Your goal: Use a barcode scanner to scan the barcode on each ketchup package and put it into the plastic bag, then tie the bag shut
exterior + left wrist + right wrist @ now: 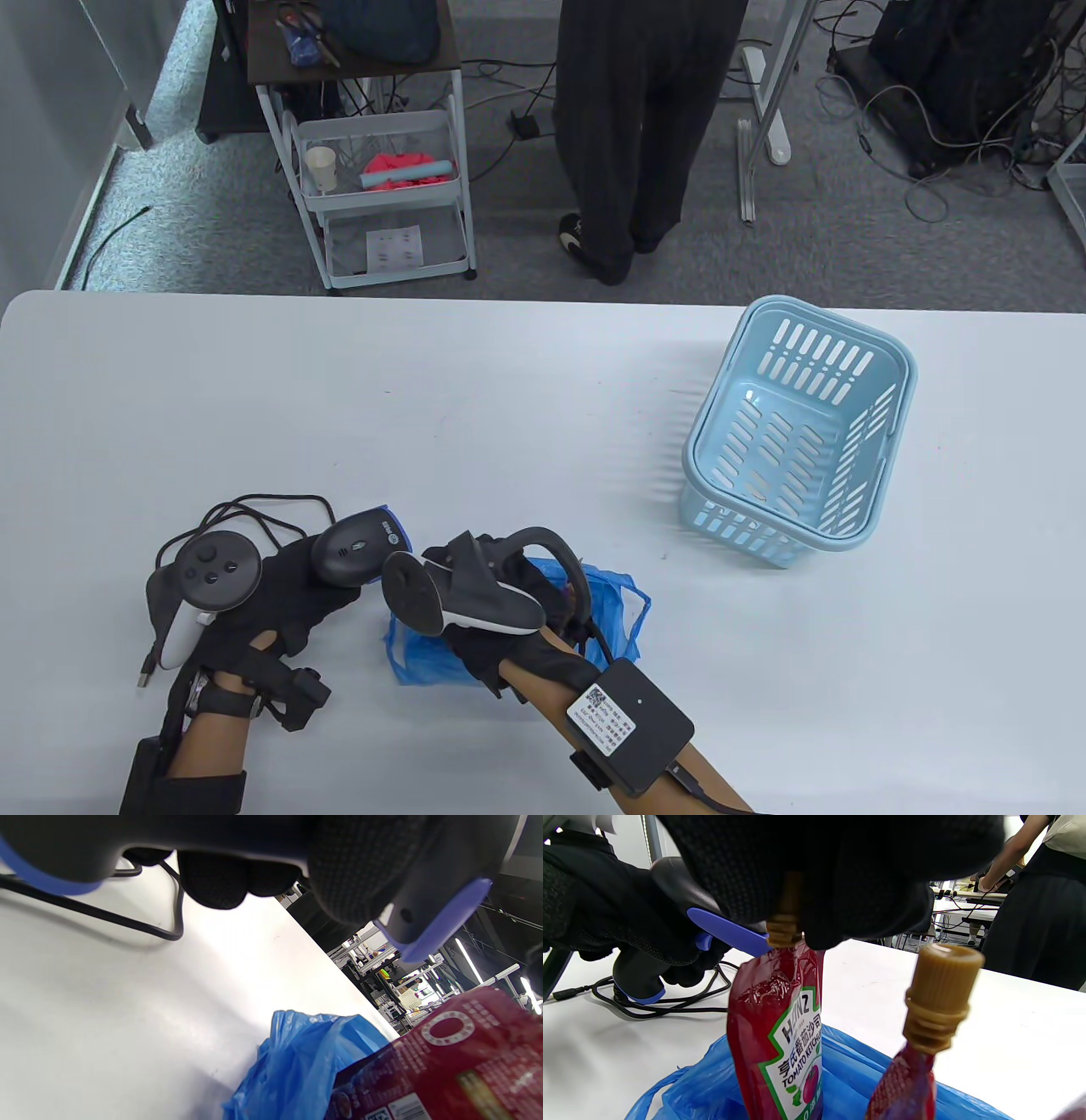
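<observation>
Ketchup package [780,1035] hangs from the right hand [831,874] at the centre of the right wrist view, its tan cap pinched between the gloved fingertips [882,912] at the top of the frame. Its long axis runs close to upright, cap toward the fingers above, the lower end down inside the mouth of the blue plastic bag [840,1073] at the bottom of the frame. A second ketchup pouch [937,997] stands in the bag just to the right, cap up, apart from the fingers.

In the table view the right hand [509,594] sits at lower centre over the bag [624,607], which lies on the white table [424,407]. The left hand [288,594], at lower left, has its fingers curled round the barcode scanner [361,548]; the scanner's head points toward the right of the frame, at the package. Its black cable [254,509] loops on the table behind it. In the left wrist view the package's red back fills the lower right corner, above the bag.

A light blue basket [797,441] stands well apart at the right of the table view.
</observation>
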A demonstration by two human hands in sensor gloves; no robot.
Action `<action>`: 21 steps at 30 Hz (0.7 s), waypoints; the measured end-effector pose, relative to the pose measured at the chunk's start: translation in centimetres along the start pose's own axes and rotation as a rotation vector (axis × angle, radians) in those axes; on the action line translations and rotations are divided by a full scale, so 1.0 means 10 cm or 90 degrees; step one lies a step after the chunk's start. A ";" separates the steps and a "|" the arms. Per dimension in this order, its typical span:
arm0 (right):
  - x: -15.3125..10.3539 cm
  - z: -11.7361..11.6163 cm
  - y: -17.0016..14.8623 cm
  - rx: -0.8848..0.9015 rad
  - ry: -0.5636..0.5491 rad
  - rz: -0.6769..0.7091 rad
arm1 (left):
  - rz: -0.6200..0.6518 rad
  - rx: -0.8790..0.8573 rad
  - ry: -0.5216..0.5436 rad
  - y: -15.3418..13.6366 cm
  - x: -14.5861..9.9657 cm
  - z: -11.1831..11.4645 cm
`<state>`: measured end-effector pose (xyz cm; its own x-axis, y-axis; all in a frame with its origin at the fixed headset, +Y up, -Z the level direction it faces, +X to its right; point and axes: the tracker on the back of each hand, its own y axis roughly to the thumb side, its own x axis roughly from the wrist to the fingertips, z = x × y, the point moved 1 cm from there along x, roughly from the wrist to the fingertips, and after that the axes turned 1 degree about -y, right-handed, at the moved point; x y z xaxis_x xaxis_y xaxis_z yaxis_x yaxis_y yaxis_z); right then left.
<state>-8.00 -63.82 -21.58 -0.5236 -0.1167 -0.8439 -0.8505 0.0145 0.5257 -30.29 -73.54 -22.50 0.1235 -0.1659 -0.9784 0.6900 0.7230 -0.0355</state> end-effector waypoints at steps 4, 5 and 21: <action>0.02 -0.03 0.01 -0.012 0.005 -0.002 | 0.001 0.000 -0.002 0.00 0.00 0.00; 0.02 -0.03 0.01 -0.015 0.006 -0.002 | 0.001 0.001 -0.001 0.00 0.00 0.00; 0.04 -0.05 0.04 -0.050 0.032 -0.011 | 0.003 0.003 -0.002 0.01 0.00 0.00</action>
<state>-8.46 -64.39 -21.64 -0.5044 -0.1657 -0.8474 -0.8518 -0.0655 0.5198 -30.19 -73.50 -22.51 0.1295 -0.1649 -0.9778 0.6932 0.7201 -0.0296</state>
